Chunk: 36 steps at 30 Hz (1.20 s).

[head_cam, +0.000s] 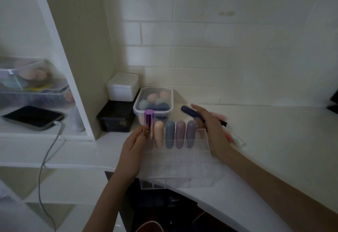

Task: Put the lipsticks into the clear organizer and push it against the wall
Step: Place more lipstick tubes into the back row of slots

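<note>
Two hands work over a clear organizer [175, 160] whose near edge overhangs the counter [265, 140] front edge. We see our left hand [132, 151] pinching an upright purple metallic lipstick [149, 123] at the back row's leftmost slot, long axis vertical, directly above the compartment. Beside it stand four capsule-shaped lipsticks [175, 134]: peach, blue-grey, mauve, lilac. Our right hand [212, 131], at the organizer's far right corner, is closed around a dark lipstick [192, 113] lying slantwise. Beyond, a tub of sponges [153, 102] sits by the tiled wall [219, 48].
</note>
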Tool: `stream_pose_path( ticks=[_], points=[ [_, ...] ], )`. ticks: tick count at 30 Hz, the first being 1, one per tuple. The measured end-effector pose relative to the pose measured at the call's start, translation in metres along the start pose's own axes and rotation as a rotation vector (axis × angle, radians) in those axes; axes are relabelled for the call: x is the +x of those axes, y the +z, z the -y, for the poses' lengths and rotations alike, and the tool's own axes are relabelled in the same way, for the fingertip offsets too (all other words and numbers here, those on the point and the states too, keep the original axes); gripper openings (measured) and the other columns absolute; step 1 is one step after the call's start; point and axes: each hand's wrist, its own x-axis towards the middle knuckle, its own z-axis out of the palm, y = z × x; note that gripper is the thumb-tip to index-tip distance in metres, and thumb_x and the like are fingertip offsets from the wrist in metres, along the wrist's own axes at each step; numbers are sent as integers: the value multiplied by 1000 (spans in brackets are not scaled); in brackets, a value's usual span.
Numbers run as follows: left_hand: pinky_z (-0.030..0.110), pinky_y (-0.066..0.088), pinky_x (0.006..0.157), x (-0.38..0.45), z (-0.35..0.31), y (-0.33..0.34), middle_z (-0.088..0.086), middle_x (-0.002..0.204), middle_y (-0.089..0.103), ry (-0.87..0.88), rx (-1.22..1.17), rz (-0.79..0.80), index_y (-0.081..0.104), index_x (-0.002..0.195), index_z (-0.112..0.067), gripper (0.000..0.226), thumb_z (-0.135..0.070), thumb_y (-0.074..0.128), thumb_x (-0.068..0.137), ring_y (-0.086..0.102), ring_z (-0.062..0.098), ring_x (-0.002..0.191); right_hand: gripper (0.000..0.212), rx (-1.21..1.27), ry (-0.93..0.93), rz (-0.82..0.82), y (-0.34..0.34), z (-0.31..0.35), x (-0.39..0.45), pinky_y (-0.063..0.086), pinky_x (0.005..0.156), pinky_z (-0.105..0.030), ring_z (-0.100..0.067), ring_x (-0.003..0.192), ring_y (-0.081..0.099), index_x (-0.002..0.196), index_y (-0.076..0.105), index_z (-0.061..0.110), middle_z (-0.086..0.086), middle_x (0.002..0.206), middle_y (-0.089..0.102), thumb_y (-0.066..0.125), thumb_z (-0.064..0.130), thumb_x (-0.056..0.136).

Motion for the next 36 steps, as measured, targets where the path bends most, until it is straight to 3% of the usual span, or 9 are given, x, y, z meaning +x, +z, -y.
stream_pose_path(
  ticks=[3,8,11,16,20,23,27,31,36],
  points=[
    [5,41,67,3,-1,10,-6,85,61,18,-15,-35,60,83,-30,25,-28,35,85,53,-4,73,25,-156,-79,-240,-11,-2,5,53,60,-35,-17,70,63,117,58,20,-8,83,64,39,22,100],
    [8,38,61,10,1,27,-1,78,58,31,-5,-77,59,79,-17,26,-26,36,85,49,0,67,27,-221,-83,-242,-35,5,-7,41,63,-1,14,71,60,120,55,11,-3,105,61,36,15,100],
    [16,39,63,14,4,34,11,82,59,16,1,-73,58,84,-7,31,-27,35,86,50,7,71,31,-425,-166,-202,-46,-9,-22,35,80,1,-8,99,56,122,57,18,-6,112,60,41,10,97],
    [9,40,62,16,7,38,12,87,60,24,38,-63,58,94,0,28,-16,35,96,50,5,72,37,-455,-95,-127,-44,-24,-41,31,79,6,-16,97,52,127,56,18,-6,105,53,44,3,96],
    [5,37,59,17,8,38,-1,80,57,28,38,-70,58,91,-1,28,-20,37,94,47,-4,64,34,-264,-118,-173,-44,-15,-42,43,91,-12,-6,107,60,118,61,27,8,116,64,47,6,95],
    [5,36,59,17,8,38,-3,80,57,29,40,-85,58,91,-3,32,-26,36,90,47,-4,65,25,-84,-109,-316,-47,-9,-45,47,75,-13,8,85,63,105,56,30,12,100,67,54,9,93],
    [5,35,58,16,8,38,-1,79,56,20,56,-83,57,90,0,27,-15,35,98,46,-1,66,23,169,-54,-367,-56,4,-42,51,72,-12,3,80,66,108,56,11,2,95,65,60,2,88],
    [6,35,57,16,9,37,5,82,56,10,60,-83,55,92,3,29,-16,34,98,45,8,69,25,314,-69,-305,-65,14,-44,58,82,-31,-24,89,71,110,53,17,-9,100,69,60,7,88],
    [3,35,57,15,6,38,-2,80,56,4,64,-88,57,93,1,29,-15,34,98,46,-6,63,21,327,-116,-262,-67,20,-48,56,70,-25,-18,80,73,110,50,10,0,83,75,55,6,90]
  ],
)
